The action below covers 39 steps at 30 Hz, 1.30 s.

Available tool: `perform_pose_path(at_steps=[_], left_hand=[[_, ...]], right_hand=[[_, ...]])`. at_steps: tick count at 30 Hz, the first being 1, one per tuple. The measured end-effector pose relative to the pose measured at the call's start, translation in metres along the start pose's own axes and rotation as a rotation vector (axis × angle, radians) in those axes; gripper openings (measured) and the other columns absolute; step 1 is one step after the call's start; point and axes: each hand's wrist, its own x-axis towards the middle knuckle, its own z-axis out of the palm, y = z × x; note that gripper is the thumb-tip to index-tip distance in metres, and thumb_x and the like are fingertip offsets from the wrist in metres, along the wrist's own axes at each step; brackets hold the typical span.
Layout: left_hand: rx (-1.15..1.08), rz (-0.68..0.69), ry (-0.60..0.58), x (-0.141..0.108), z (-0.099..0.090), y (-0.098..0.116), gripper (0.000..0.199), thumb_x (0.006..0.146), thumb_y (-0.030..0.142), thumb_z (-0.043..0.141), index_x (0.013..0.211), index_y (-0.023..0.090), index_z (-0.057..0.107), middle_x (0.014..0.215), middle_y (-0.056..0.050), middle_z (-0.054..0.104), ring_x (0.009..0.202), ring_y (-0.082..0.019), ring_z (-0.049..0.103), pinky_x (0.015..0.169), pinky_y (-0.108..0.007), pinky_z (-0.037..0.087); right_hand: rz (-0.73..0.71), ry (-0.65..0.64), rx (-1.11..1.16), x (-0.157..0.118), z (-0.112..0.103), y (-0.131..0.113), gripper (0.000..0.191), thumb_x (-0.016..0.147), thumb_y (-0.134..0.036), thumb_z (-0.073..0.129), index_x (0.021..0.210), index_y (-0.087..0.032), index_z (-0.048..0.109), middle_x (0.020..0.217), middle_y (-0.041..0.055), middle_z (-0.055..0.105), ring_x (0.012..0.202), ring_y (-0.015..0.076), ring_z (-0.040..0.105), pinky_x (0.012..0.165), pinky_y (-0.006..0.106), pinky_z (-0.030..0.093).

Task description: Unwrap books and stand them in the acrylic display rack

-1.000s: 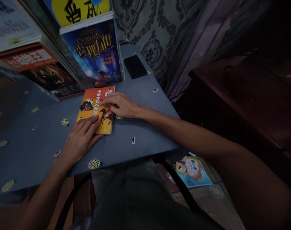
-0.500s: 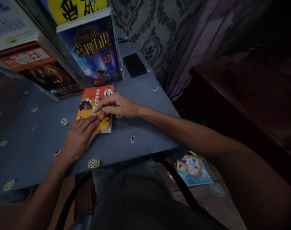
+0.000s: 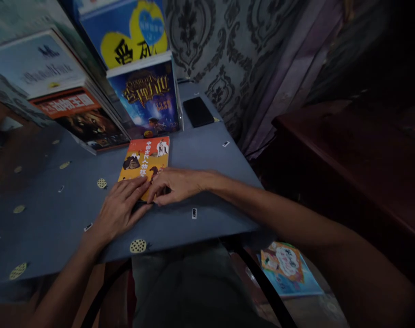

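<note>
An orange and yellow paperback book [image 3: 134, 164] with Chinese characters and drawn figures on its cover lies closed on the blue tablecloth. My left hand [image 3: 120, 205] rests flat across the book's lower left part, its fingers stretched out together. At the lower right edge of the same book is my right hand [image 3: 175, 186], with its fingers bent and the thumb close to the index finger. The two hands nearly meet at the book's bottom edge. That lower right corner is hidden under my right hand.
Several books stand upright behind, among them a blue one [image 3: 149, 100] and one with a lion cover [image 3: 91, 120]. A black phone [image 3: 198, 111] lies on the tablecloth [image 3: 224, 191]. Right of the table is dark red furniture [image 3: 347, 155]; lower down lies another book [image 3: 292, 271].
My right hand has moved down from the cover's middle to its lower right edge. My left hand stays on the book. The view has shifted, so everything sits lower in the picture.
</note>
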Motion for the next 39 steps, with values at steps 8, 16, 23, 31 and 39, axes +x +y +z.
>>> perform_pose_path(at_steps=[8,16,23,31,39], left_hand=[[-0.175,-0.173,0.012,0.01,0.002,-0.03,0.042,0.102,0.041,0.04,0.131,0.021,0.063,0.142,-0.013,0.06,0.132,-0.027,0.056,0.111,-0.048,0.044],[-0.213,-0.392,0.066,0.039,0.027,-0.062,0.051,0.099,0.043,0.045,0.144,0.019,0.047,0.138,-0.015,0.061,0.123,-0.027,0.061,0.105,-0.044,0.049],[-0.321,-0.493,0.154,0.063,0.032,-0.077,0.041,0.092,0.037,0.052,0.129,0.02,0.058,0.128,-0.012,0.068,0.118,-0.029,0.063,0.105,-0.047,0.048],[-1.367,-0.837,0.482,0.075,0.036,-0.094,0.043,0.066,0.02,0.079,0.106,0.018,0.066,0.099,-0.005,0.072,0.096,-0.02,0.067,0.09,-0.032,0.054],[-1.74,-0.983,0.472,0.067,0.04,-0.087,0.024,0.066,0.018,0.083,0.083,0.012,0.068,0.074,-0.007,0.074,0.061,-0.019,0.069,0.061,-0.029,0.057]], right_hand=[[0.068,0.082,0.241,-0.001,0.003,0.005,0.026,0.094,-0.02,0.058,0.113,-0.013,0.074,0.091,0.0059,0.079,0.086,0.0148,0.073,0.08,0.025,0.054],[0.311,0.494,-0.316,0.008,0.02,0.023,0.045,0.091,-0.025,0.061,0.134,-0.014,0.061,0.151,0.0203,0.051,0.149,0.0308,0.037,0.121,0.056,0.031],[0.732,0.483,-0.472,0.019,0.009,0.022,0.07,0.095,-0.044,0.056,0.152,-0.006,0.041,0.166,0.0279,0.021,0.154,0.0438,0.018,0.122,0.061,0.023],[0.732,0.552,-0.52,0.022,0.015,0.037,0.066,0.094,-0.041,0.053,0.151,-0.009,0.044,0.165,0.0241,0.026,0.152,0.0398,0.028,0.122,0.055,0.031],[0.626,0.634,-0.432,0.013,0.025,0.063,0.07,0.094,-0.045,0.054,0.153,-0.01,0.041,0.168,0.0218,0.021,0.154,0.0344,0.024,0.125,0.051,0.026]])
